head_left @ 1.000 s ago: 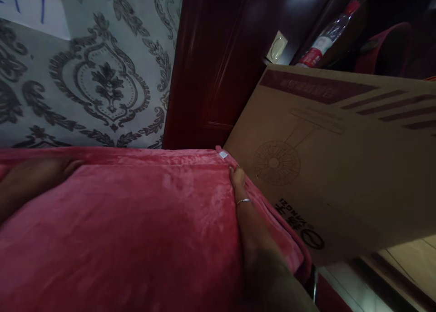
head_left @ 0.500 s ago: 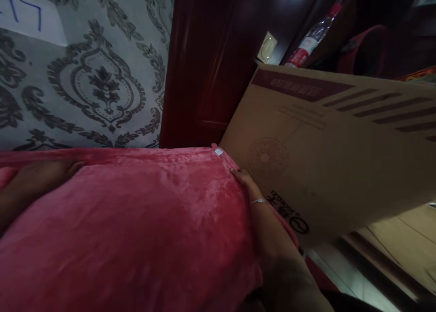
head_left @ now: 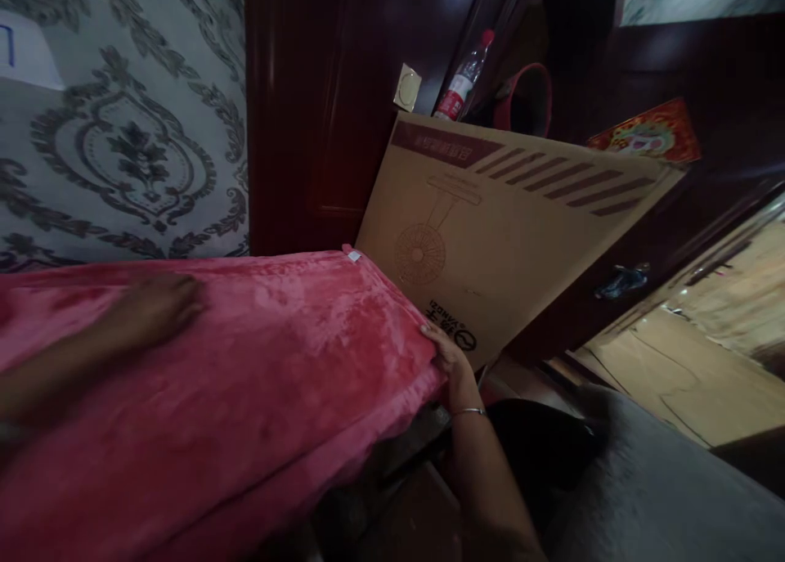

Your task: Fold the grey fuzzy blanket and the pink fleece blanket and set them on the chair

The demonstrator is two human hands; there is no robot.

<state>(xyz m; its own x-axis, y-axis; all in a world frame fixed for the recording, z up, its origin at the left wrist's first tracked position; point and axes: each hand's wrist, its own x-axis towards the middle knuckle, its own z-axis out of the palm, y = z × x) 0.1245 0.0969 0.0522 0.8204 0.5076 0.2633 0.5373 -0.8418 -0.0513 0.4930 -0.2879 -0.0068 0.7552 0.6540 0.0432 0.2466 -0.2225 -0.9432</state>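
A red-pink plush blanket (head_left: pixel 294 333) lies spread over a flat surface, with a small white tag (head_left: pixel 354 256) at its far right corner. My left hand (head_left: pixel 163 304) is over the blanket's left part, smeared by motion, so its fingers are not clear. At the right edge, my right hand (head_left: pixel 447 351) is closed around the blanket's border; some of its fingers are hidden. A bracelet circles the right wrist. Along the near side, the blanket shows a fold and hangs over the edge.
A large cardboard box (head_left: pixel 491 235) with a printed fan drawing leans just right of the blanket. Behind it stand a plastic bottle (head_left: pixel 464 79) and a dark red door panel (head_left: pixel 307 120). Patterned wallpaper (head_left: pixel 141 161) covers the left wall. A grey rounded surface (head_left: pixel 662 480) is at lower right.
The view has swung right and shows more of the box. My right hand has slid nearer along the blanket's right edge. My left hand has moved right, off the far edge onto the blanket's top.
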